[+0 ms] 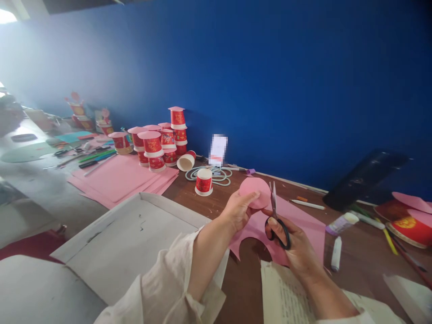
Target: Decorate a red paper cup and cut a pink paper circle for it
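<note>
My left hand [238, 209] pinches a round pink paper disc [254, 191] between thumb and fingers, holding it above the table. In my right hand [297, 245] is a pair of scissors [274, 207] with black handles, its blades pointing up and slightly parted beside the disc's right edge. Below both hands lies a pink paper sheet [303, 225] with a rounded piece cut from its near edge. Nearest beyond the left hand, a red and white paper cup [204, 182] stands upside down.
Stacked red cups [153, 146] with pink discs stand at the back left beside pink sheets [111, 177]. A large white box lid [135, 234] lies at left. A phone [218, 149] leans by a coiled cable [224, 175]. A glue stick [342, 222] and markers lie right.
</note>
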Action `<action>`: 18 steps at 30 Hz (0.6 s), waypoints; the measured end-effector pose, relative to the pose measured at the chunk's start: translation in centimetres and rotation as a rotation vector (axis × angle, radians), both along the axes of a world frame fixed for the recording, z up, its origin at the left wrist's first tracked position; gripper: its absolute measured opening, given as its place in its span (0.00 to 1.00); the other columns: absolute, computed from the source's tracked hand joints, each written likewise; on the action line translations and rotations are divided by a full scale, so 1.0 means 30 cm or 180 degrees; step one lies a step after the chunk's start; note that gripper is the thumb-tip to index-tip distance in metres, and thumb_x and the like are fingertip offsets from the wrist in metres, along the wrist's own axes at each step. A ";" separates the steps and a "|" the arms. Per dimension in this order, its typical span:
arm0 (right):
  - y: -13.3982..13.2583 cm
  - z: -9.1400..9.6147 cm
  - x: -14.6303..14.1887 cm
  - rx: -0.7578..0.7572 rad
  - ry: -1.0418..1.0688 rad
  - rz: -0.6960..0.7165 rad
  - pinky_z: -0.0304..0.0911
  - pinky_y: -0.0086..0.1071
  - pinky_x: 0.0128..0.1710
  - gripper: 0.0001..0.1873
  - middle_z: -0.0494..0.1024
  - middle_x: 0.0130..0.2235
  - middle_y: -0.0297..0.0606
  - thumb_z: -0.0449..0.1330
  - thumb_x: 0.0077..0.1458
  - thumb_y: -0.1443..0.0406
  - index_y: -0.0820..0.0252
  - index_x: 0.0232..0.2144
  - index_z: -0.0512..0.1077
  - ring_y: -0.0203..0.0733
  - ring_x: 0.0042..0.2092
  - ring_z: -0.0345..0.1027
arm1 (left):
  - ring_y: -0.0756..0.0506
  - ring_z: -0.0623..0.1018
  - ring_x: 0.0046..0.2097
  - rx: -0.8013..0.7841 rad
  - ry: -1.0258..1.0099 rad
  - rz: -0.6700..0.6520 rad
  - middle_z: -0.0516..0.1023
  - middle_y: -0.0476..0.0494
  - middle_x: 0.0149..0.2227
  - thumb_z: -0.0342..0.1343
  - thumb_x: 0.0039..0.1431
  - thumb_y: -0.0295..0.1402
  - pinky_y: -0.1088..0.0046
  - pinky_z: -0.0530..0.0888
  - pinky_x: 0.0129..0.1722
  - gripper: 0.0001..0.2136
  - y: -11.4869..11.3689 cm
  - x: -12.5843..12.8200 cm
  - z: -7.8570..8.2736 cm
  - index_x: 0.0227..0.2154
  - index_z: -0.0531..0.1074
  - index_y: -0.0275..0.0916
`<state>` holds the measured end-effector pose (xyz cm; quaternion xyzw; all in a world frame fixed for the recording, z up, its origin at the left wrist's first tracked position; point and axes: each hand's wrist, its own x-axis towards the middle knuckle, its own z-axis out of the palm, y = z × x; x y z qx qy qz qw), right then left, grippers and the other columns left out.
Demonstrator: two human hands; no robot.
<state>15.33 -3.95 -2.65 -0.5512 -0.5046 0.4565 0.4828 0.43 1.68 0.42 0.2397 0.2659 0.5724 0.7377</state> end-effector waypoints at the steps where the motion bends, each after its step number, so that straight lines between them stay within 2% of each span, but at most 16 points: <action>1: 0.000 0.004 -0.001 -0.0019 -0.0035 -0.0006 0.57 0.32 0.29 0.38 0.72 0.26 0.34 0.68 0.45 0.43 0.61 0.51 0.78 0.37 0.30 0.63 | 0.44 0.79 0.40 0.0004 0.0011 -0.0004 0.80 0.38 0.37 0.68 0.49 0.29 0.62 0.77 0.45 0.15 -0.001 0.000 0.001 0.39 0.75 0.30; 8: -0.001 0.014 -0.001 -0.0073 -0.0113 -0.0075 0.59 0.32 0.29 0.38 0.71 0.25 0.34 0.68 0.43 0.42 0.60 0.49 0.79 0.38 0.29 0.63 | 0.44 0.79 0.40 0.0052 0.0021 -0.0037 0.81 0.39 0.37 0.72 0.44 0.31 0.61 0.75 0.48 0.18 0.001 -0.002 -0.005 0.38 0.76 0.32; 18: 0.001 0.018 -0.005 -0.0075 -0.0225 -0.0191 0.62 0.32 0.27 0.37 0.72 0.25 0.35 0.70 0.40 0.42 0.59 0.47 0.81 0.37 0.28 0.64 | 0.44 0.79 0.39 -0.0016 -0.0034 -0.0008 0.80 0.39 0.36 0.71 0.45 0.31 0.60 0.76 0.48 0.18 0.001 0.005 -0.007 0.38 0.75 0.31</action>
